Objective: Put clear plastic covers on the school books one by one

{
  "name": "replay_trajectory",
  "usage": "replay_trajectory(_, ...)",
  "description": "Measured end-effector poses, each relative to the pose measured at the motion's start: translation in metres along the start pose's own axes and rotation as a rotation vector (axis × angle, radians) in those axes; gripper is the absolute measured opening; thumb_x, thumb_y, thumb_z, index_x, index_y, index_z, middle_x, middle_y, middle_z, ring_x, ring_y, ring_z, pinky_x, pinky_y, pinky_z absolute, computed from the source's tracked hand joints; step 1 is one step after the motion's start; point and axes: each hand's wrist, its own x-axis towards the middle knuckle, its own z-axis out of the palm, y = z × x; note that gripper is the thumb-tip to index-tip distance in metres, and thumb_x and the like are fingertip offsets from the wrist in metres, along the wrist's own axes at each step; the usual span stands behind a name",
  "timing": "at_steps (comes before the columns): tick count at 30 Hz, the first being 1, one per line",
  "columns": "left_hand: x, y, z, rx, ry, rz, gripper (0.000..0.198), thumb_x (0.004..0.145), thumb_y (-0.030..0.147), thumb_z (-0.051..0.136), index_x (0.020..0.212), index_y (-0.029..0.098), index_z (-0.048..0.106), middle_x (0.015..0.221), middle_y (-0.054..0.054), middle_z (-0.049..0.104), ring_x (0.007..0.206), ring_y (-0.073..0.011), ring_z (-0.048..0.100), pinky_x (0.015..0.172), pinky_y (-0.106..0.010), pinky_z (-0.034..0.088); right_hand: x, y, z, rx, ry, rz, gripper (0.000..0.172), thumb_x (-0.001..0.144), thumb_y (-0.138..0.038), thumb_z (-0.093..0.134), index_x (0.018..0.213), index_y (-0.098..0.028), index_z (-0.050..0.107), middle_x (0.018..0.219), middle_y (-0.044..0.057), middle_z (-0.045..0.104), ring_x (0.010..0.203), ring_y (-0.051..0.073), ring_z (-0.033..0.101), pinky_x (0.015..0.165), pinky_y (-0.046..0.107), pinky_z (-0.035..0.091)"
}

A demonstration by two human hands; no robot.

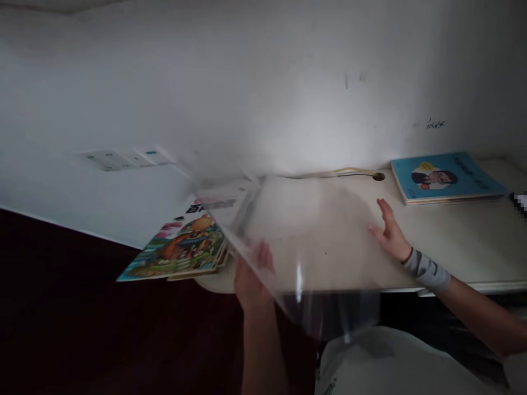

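Note:
A clear plastic sheet (307, 269) stands tilted over the front of the white desk, blurred and catching the light. My left hand (253, 277) is at its left edge, which crosses the hand; the fingers, smeared by motion, appear closed on the sheet. To the right, my right hand (391, 233) hovers above the desk with thumb and fingers apart, holding nothing. A grey patterned band (428, 270) wraps that wrist. Left of my left hand lies a stack of picture books (189, 241), with a colourful cover on top, jutting past the desk's left end.
A blue book (444, 178) rests on a small pile at the back right of the white desk (461, 241). A yellow cable (349, 169) runs along the wall to a cable hole (378, 176). Wall sockets (123, 159) are at left. A dark object (516, 202) sits at the right edge.

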Motion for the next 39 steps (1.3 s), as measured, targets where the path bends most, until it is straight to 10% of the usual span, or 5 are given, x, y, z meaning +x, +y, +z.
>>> replay_trajectory(5, -0.014, -0.018, -0.026, 0.04, 0.223, -0.028, 0.023, 0.085, 0.033, 0.057, 0.102, 0.019, 0.063, 0.08, -0.004, 0.07, 0.079, -0.0142, 0.068, 0.074, -0.027, 0.055, -0.024, -0.008, 0.002, -0.611, -0.449, -0.386, 0.071, 0.085, -0.063, 0.046, 0.144, -0.023, 0.038, 0.151, 0.017, 0.031, 0.139, 0.034, 0.026, 0.109, 0.061, 0.02)
replay_trajectory(15, -0.025, -0.027, -0.04, 0.215, 0.163, -0.049, 0.038, 0.086, 0.035, 0.056, 0.12, 0.017, 0.055, 0.108, -0.014, 0.066, 0.102, -0.0207, 0.066, 0.095, -0.041, 0.049, 0.013, 0.061, -0.059, -0.757, -0.764, -0.406, 0.066, 0.089, -0.059, 0.041, 0.147, -0.027, 0.031, 0.153, 0.013, 0.026, 0.139, 0.035, 0.027, 0.105, 0.062, 0.026)
replay_trajectory(25, -0.03, 0.011, -0.051, 1.294, 0.139, 0.808, 0.045, 0.089, 0.037, 0.049, 0.129, 0.015, 0.052, 0.142, -0.018, 0.043, 0.138, -0.029, 0.031, 0.113, -0.048, 0.025, 0.004, 0.088, -0.074, -0.854, -0.373, -0.334, 0.059, 0.093, -0.05, 0.034, 0.129, -0.007, 0.052, 0.128, 0.023, 0.057, 0.123, 0.031, 0.051, 0.101, 0.046, 0.042)
replay_trajectory(31, 0.039, 0.063, -0.05, 1.647, 0.153, 0.559, 0.051, 0.085, 0.032, 0.052, 0.131, 0.008, 0.05, 0.146, -0.024, 0.037, 0.14, -0.0389, 0.023, 0.11, -0.059, 0.018, 0.004, 0.113, -0.07, -0.951, -0.31, -0.388, 0.057, 0.094, -0.047, 0.031, 0.127, -0.005, 0.052, 0.128, 0.025, 0.055, 0.125, 0.034, 0.048, 0.099, 0.05, 0.042)
replay_trajectory(39, 0.084, 0.07, -0.036, 1.814, -0.121, 0.363, 0.035, 0.082, 0.034, 0.055, 0.099, 0.005, 0.062, 0.106, -0.033, 0.062, 0.103, -0.046, 0.059, 0.088, -0.062, 0.039, 0.035, 0.112, -0.061, -0.921, -0.407, -0.394, 0.057, 0.093, -0.042, 0.031, 0.125, 0.0, 0.054, 0.126, 0.028, 0.056, 0.125, 0.035, 0.047, 0.102, 0.051, 0.04)
